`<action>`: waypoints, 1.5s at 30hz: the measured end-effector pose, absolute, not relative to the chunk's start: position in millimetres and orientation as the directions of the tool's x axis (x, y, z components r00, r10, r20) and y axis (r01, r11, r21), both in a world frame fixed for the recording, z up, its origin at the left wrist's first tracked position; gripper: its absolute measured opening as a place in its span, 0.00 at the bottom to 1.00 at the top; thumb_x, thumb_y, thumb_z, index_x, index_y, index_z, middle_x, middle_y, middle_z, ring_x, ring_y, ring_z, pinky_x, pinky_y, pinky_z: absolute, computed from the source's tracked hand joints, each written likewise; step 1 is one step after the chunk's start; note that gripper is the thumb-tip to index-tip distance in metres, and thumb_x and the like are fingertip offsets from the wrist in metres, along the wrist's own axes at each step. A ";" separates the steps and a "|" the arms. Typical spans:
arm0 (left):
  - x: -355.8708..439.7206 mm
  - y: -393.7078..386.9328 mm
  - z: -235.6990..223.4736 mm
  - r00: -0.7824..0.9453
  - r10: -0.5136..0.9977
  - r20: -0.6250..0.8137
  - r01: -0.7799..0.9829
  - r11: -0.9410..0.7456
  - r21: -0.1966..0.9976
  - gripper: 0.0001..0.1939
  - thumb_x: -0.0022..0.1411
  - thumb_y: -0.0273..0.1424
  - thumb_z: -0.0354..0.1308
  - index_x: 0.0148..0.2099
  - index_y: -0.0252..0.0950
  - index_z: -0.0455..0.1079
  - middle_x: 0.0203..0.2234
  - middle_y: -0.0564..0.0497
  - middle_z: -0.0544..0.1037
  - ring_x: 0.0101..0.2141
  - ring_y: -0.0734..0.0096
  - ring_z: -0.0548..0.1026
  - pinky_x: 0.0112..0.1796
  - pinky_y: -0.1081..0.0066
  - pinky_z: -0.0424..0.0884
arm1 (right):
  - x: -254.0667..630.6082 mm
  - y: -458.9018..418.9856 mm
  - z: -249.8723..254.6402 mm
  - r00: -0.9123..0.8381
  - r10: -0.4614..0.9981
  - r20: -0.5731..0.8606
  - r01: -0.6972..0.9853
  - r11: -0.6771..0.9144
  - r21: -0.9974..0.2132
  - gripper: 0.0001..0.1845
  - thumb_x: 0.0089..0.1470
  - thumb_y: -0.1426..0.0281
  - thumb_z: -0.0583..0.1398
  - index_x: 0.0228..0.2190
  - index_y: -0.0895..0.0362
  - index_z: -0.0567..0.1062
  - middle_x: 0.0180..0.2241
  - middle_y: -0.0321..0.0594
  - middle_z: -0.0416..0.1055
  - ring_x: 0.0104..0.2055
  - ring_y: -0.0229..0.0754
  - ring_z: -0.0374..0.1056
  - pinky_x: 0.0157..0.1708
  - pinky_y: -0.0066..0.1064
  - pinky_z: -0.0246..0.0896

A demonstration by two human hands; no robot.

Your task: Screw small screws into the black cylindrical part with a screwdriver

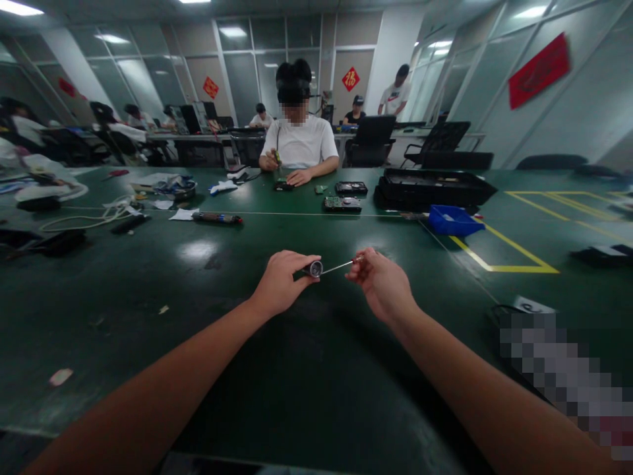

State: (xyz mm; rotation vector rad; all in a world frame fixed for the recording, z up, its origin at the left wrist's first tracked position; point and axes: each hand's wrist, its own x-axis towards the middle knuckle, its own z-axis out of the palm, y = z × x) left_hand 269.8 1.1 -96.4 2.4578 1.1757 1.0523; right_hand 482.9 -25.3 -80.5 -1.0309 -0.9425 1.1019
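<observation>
My left hand (pixel 283 285) grips a small dark cylindrical part (pixel 315 268) between thumb and fingers, its round grey open end turned toward the right. Closed around a thin screwdriver (pixel 339 266) is my right hand (pixel 380 282); a bit of reddish handle shows at the fingers. The screwdriver's slim metal shaft points left, and its tip meets the rim of the round end or lies just beside it; I cannot tell which. Both hands are over the green table (pixel 297 369).
Across the table sits a person (pixel 299 142) in a white shirt, hands on a small dark object. Opened devices (pixel 342 204), a black tray (pixel 435 188) and a blue bin (pixel 453 221) stand beyond my hands. Left lie a dark pen-like tool (pixel 217 218) and a cable (pixel 93 219).
</observation>
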 end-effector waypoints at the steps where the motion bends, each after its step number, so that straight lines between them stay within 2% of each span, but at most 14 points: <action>1: 269.8 1.8 -96.4 0.417 0.758 0.502 0.610 -0.643 0.463 0.21 0.60 0.34 0.66 0.55 0.44 0.73 0.47 0.51 0.80 0.48 0.61 0.74 0.52 0.56 0.66 | 484.7 -24.1 -81.0 0.211 0.974 0.083 -0.217 0.129 -0.968 0.12 0.60 0.59 0.56 0.32 0.55 0.71 0.28 0.38 0.69 0.28 0.40 0.68 0.34 0.37 0.71; 5: 270.0 3.3 -98.4 0.404 0.798 0.447 0.652 -0.594 0.472 0.20 0.60 0.34 0.66 0.54 0.43 0.74 0.46 0.51 0.81 0.46 0.60 0.75 0.49 0.56 0.67 | 486.6 -26.6 -81.1 0.267 0.933 0.240 -0.010 0.252 -0.968 0.12 0.61 0.59 0.57 0.34 0.54 0.72 0.31 0.39 0.71 0.32 0.40 0.70 0.35 0.37 0.71; 12: 271.3 0.7 -98.7 0.403 0.800 0.444 0.643 -0.593 0.484 0.21 0.60 0.35 0.66 0.55 0.43 0.74 0.44 0.50 0.81 0.44 0.60 0.75 0.47 0.58 0.68 | 479.0 -38.5 -75.0 0.198 0.883 0.426 0.212 0.386 -0.898 0.12 0.64 0.60 0.55 0.38 0.55 0.71 0.32 0.39 0.73 0.33 0.41 0.72 0.38 0.38 0.69; 20: 271.8 -1.9 -97.1 0.400 0.801 0.445 0.635 -0.592 0.497 0.20 0.60 0.35 0.66 0.55 0.42 0.74 0.45 0.50 0.81 0.45 0.60 0.75 0.47 0.59 0.68 | 476.4 -43.5 -71.8 0.149 0.883 0.444 0.295 0.389 -0.873 0.11 0.64 0.61 0.55 0.39 0.55 0.72 0.33 0.40 0.76 0.35 0.42 0.74 0.38 0.38 0.69; 26: 271.8 -1.2 -98.3 0.397 0.805 0.441 0.627 -0.589 0.511 0.20 0.60 0.34 0.66 0.54 0.42 0.74 0.45 0.50 0.81 0.45 0.60 0.75 0.48 0.59 0.68 | 475.1 -49.3 -64.2 0.139 0.867 0.478 0.428 0.382 -0.819 0.11 0.63 0.61 0.57 0.37 0.55 0.73 0.31 0.40 0.78 0.33 0.42 0.75 0.36 0.36 0.69; 36: 272.5 -3.4 -96.4 0.395 0.805 0.443 0.617 -0.590 0.521 0.20 0.59 0.34 0.67 0.54 0.42 0.74 0.44 0.50 0.81 0.44 0.60 0.75 0.47 0.59 0.69 | 476.0 -46.8 -67.9 0.177 0.860 0.478 0.395 0.383 -0.835 0.13 0.64 0.59 0.55 0.39 0.55 0.73 0.32 0.41 0.78 0.34 0.43 0.75 0.36 0.37 0.69; 39: 272.6 -2.6 -98.1 0.399 0.801 0.446 0.617 -0.594 0.516 0.20 0.59 0.34 0.67 0.54 0.42 0.74 0.44 0.50 0.81 0.44 0.60 0.75 0.47 0.59 0.69 | 475.5 -50.1 -63.5 0.149 0.850 0.506 0.497 0.378 -0.781 0.13 0.62 0.58 0.57 0.35 0.54 0.73 0.29 0.39 0.78 0.31 0.42 0.74 0.33 0.35 0.66; 42: 272.6 -1.5 -99.9 0.399 0.803 0.442 0.615 -0.592 0.521 0.20 0.58 0.35 0.68 0.53 0.42 0.75 0.45 0.50 0.81 0.45 0.60 0.76 0.47 0.59 0.69 | 475.2 -54.4 -59.8 0.085 0.827 0.556 0.646 0.379 -0.662 0.13 0.59 0.57 0.61 0.29 0.53 0.73 0.24 0.37 0.75 0.26 0.41 0.70 0.28 0.33 0.61; 45: 273.1 -1.3 -100.8 0.398 0.804 0.442 0.615 -0.591 0.522 0.20 0.59 0.35 0.67 0.54 0.43 0.74 0.45 0.50 0.81 0.45 0.60 0.76 0.48 0.59 0.69 | 474.4 -58.4 -58.2 0.003 0.801 0.598 0.643 0.456 -0.615 0.08 0.62 0.63 0.57 0.37 0.53 0.73 0.29 0.38 0.75 0.29 0.41 0.71 0.31 0.34 0.62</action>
